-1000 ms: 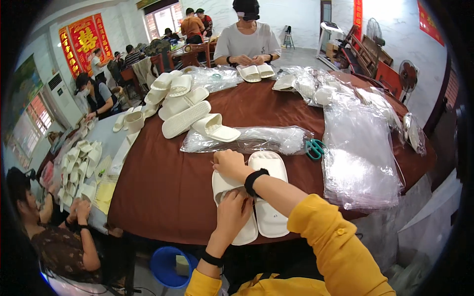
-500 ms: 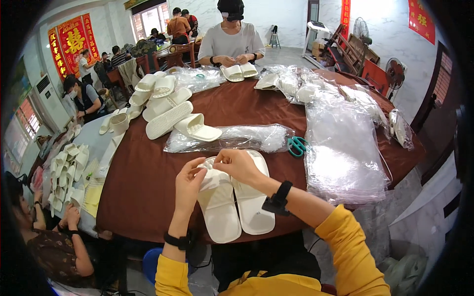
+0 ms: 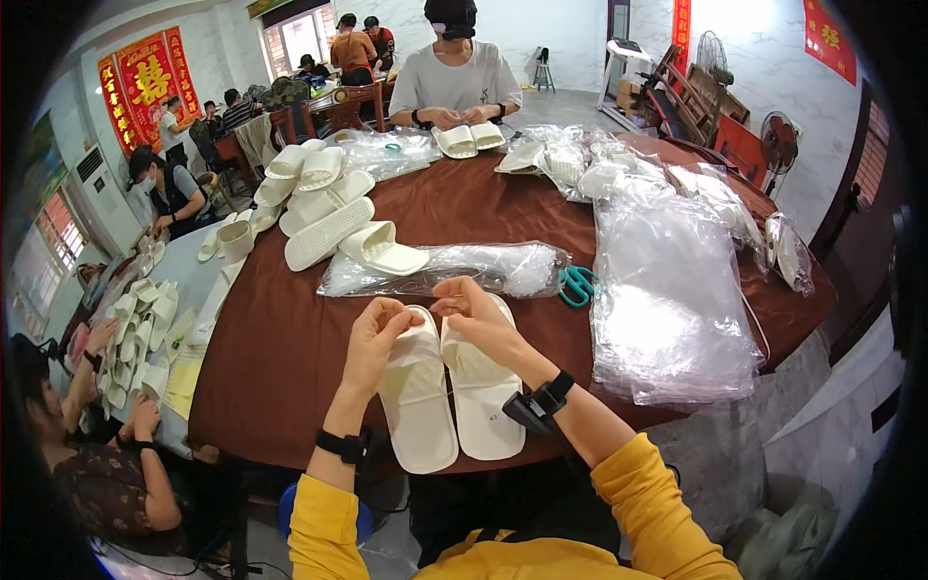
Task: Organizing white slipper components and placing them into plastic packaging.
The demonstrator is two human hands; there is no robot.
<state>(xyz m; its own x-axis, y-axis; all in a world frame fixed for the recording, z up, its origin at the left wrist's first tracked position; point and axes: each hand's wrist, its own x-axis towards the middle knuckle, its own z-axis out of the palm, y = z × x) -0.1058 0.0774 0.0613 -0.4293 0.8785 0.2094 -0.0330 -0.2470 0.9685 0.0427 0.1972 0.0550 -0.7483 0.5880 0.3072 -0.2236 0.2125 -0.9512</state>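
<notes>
A pair of white slippers lies side by side in front of me, the left slipper (image 3: 420, 420) and the right slipper (image 3: 488, 420) close together. My left hand (image 3: 377, 333) is over the left slipper's far end, thumb and fingertips pinched together. Across from it, my right hand (image 3: 474, 314) hovers above the right slipper's far end, also pinching. Anything between the fingertips is too small to make out. Just beyond my hands is a clear plastic bag (image 3: 445, 269) with white, thin contents, and teal-handled scissors (image 3: 577, 286) lie at its right end.
White slippers (image 3: 329, 232) are heaped at the left of the brown-covered table (image 3: 280, 358). Clear plastic bags (image 3: 672, 290) are stacked on the right. Opposite me sits a person (image 3: 454, 82) with another slipper pair (image 3: 469, 141). More people work at a side table (image 3: 198, 319) on the left.
My hands have drawn slightly apart, the left one turning inward. The slipper pair sits a little further left in view. The person at lower left has reached a hand toward the slipper pile.
</notes>
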